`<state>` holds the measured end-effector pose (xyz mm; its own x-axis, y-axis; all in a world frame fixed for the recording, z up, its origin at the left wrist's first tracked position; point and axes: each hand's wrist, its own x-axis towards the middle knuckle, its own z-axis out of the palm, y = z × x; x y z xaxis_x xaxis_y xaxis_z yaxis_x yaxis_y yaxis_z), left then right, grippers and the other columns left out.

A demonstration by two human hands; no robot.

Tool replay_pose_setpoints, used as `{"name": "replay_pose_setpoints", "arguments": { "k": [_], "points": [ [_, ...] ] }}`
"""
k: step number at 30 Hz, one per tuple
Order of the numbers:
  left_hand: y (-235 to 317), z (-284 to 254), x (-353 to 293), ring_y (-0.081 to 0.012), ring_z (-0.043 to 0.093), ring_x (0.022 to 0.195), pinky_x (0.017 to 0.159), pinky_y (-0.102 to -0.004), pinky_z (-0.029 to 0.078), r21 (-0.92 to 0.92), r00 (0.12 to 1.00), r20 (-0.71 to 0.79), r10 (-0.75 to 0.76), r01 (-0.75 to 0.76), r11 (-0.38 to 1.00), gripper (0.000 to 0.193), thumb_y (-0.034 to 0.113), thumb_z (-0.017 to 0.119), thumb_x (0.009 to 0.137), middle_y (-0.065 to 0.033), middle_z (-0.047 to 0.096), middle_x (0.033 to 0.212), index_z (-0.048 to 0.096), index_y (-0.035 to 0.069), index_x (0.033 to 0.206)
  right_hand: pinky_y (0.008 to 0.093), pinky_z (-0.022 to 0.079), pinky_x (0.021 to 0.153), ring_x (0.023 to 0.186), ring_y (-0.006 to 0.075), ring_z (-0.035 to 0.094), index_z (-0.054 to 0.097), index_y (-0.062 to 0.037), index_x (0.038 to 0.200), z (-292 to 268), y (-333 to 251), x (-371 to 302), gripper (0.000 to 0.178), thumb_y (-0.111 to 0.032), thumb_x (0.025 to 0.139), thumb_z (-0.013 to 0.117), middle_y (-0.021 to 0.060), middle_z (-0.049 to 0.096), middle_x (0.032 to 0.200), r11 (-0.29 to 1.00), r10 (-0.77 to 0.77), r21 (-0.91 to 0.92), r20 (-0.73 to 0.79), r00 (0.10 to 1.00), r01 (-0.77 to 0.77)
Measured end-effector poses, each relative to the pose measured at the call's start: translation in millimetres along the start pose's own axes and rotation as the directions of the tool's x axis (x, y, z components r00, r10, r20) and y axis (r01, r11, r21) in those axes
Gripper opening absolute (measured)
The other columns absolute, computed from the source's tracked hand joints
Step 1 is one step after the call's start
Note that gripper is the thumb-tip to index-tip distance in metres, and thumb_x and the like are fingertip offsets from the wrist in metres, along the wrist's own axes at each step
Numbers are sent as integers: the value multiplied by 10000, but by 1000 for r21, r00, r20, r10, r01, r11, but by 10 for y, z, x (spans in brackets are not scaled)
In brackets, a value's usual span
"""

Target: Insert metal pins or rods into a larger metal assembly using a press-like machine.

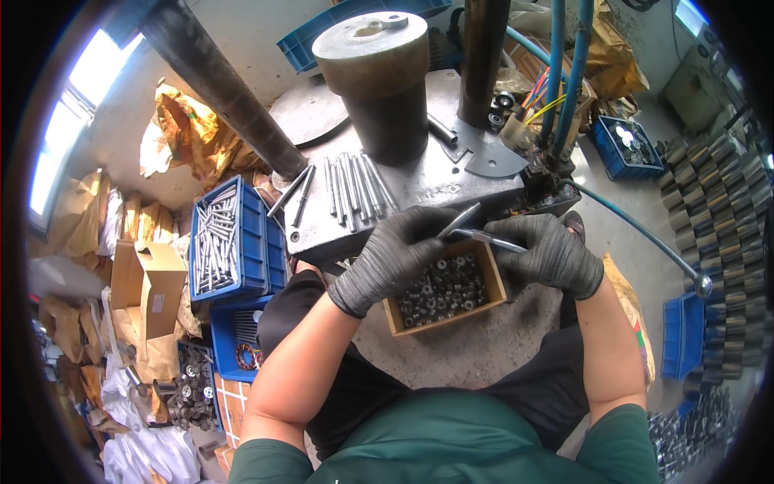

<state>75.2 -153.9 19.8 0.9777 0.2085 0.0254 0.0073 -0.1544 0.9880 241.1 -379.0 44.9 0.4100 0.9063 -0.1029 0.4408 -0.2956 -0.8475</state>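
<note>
Right, both grips are closed on metal. Left hand, dark grey knit glove, pinches a short metal rod between thumb and fingers; gap is only as wide as the rod, free end angled up and to the right. Right hand, same glove type, pinches a second rod lying nearly level, tip pointing at the left fingers. Rods nearly meet between the hands; can't tell from here if they touch. Pose: forearms come up from either side of the lap, wrists turned inward, knuckles mostly up, hands facing each other just off the near edge of the steel surface. Both rods sit above a wooden box of small metal parts, which is lower down between the knees. On the surface: a row of loose rods, a thick round block behind them, a flat slotted plate to the right. Blue crate of more rods stands left of the surface
</note>
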Motion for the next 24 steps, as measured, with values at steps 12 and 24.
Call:
{"name": "replay_pose_setpoints", "arguments": {
  "k": [12,24],
  "points": [
    [15,34,23,-209,650,1143,1049,-334,501,-428,994,41,-104,112,897,447,111,563,945,-162,696,1226,610,-65,1353,251,521,533,590,88,624,658,-13,1331,19,-70,0,475,-100,866,697,48,729,869,990,68,121,93,993,-79],
    [175,74,23,-238,683,1090,1027,-319,541,-544,967,133,-215,253,800,539,37,491,859,-220,684,1239,554,-120,1370,292,575,627,672,159,684,637,-22,1354,40,-53,-13,492,-107,874,704,100,724,988,983,103,136,144,984,-123]
  ]
}}
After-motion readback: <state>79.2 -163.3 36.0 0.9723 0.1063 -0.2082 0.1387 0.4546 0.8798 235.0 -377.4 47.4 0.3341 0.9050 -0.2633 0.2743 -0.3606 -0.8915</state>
